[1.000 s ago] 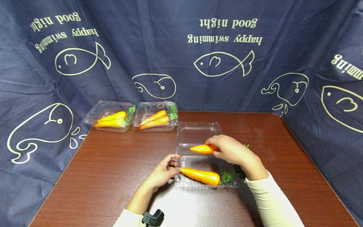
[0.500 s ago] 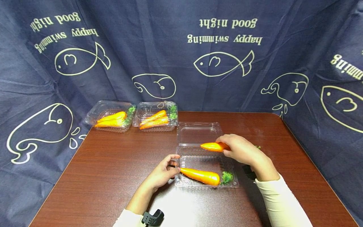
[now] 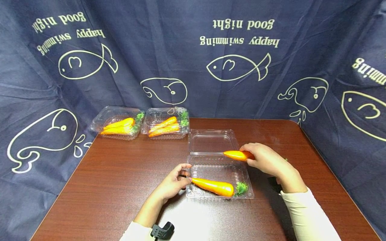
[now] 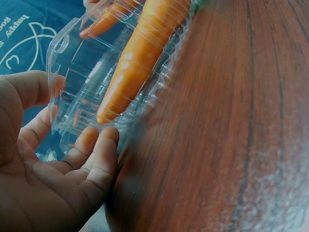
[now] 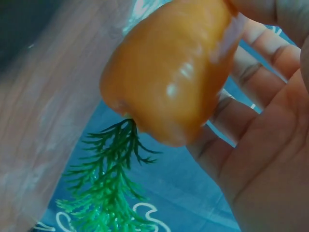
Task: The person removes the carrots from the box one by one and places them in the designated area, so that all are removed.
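My right hand [image 3: 266,162] holds an orange carrot [image 3: 236,155] above the right side of an open clear plastic clamshell container [image 3: 217,169]. The carrot's narrow tip points left. In the right wrist view, its thick end [image 5: 164,72] and green leafy top [image 5: 108,183] show beside my palm. Another carrot [image 3: 214,186] lies along the near side of the container, tip left, greens [image 3: 241,188] at the right. My left hand [image 3: 173,184] holds the container's left edge. In the left wrist view, its thumb and fingers touch the clear rim and wall [image 4: 67,87].
Two clear containers, one at the far left [image 3: 116,112] and one beside it [image 3: 164,113], hold carrots with green tops. The open container's lid [image 3: 212,139] lies back on the brown table [image 3: 120,174]. A dark blue printed cloth [image 3: 169,40] hangs behind.
My right hand has moved right with the carrot, from over the container's middle to its right side. The left hand and the lower carrot have stayed in place.
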### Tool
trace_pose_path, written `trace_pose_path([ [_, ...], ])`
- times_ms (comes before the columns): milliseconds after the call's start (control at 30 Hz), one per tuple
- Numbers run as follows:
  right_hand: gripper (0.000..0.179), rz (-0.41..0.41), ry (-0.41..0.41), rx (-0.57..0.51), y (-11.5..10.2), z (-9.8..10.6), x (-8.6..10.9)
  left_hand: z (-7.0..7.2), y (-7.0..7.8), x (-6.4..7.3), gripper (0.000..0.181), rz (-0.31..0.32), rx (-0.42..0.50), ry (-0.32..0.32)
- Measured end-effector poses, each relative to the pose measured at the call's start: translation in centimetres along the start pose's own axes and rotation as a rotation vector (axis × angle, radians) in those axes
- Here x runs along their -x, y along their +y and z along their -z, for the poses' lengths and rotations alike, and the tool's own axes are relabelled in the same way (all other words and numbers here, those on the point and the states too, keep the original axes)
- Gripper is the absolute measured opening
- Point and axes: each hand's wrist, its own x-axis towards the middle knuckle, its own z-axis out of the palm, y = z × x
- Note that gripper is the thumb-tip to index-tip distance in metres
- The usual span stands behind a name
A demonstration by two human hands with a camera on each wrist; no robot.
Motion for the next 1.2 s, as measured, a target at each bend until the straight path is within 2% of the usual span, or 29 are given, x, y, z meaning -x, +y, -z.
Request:
trace_pose_path([
  [567, 0.033, -0.056, 0.008, 0.043, 3.1, 0.2, 2.9, 0.0, 0.0, -0.2, 0.049, 0.014, 0.004, 0.009],
  [767, 0.033, -0.035, 0.025, 0.072, 4.0, 0.0, 3.2, -0.1, -0.1, -0.2, 0.049, -0.002, 0.002, 0.012],
  [967, 0.034, -0.022, 0.043, 0.075, 5.1, 0.0, 3.2, 0.0, -0.2, -0.2, 0.049, 0.01, -0.004, 0.017],
  [1200, 0.034, -0.014, 0.017, 0.089, 7.3, -0.7, 2.7, 0.0, -0.2, -0.2, 0.049, 0.003, -0.002, 0.016],
])
